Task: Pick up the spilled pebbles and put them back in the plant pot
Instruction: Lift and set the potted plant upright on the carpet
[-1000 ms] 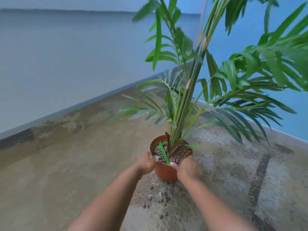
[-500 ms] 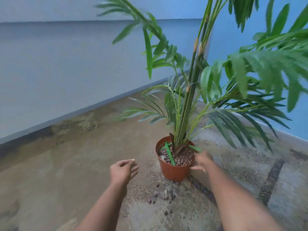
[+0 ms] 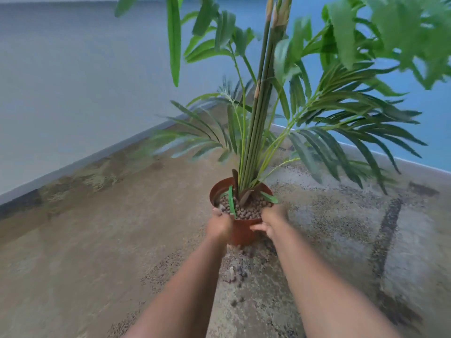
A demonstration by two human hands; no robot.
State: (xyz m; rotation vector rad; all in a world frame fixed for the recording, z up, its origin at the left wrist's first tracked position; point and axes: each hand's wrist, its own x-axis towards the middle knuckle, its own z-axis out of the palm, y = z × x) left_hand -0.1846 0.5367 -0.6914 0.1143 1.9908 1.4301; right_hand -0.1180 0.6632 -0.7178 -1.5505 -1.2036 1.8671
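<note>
A terracotta plant pot stands on the floor, filled with brown pebbles around a tall palm-like plant. My left hand grips the pot's near-left rim and side. My right hand holds its right side, fingers wrapped against the wall. A small cluster of spilled pebbles lies on the floor just in front of the pot, between my forearms. A few more loose pebbles lie nearer to me.
The worn brown and grey floor meets a pale wall on the left and a blue wall on the right in a corner behind the plant. Long green fronds spread wide over the floor to the right.
My left hand, open beside the pot half a second ago, has moved right and closed on the pot's rim. My right hand has shifted round to grip the pot's side.
</note>
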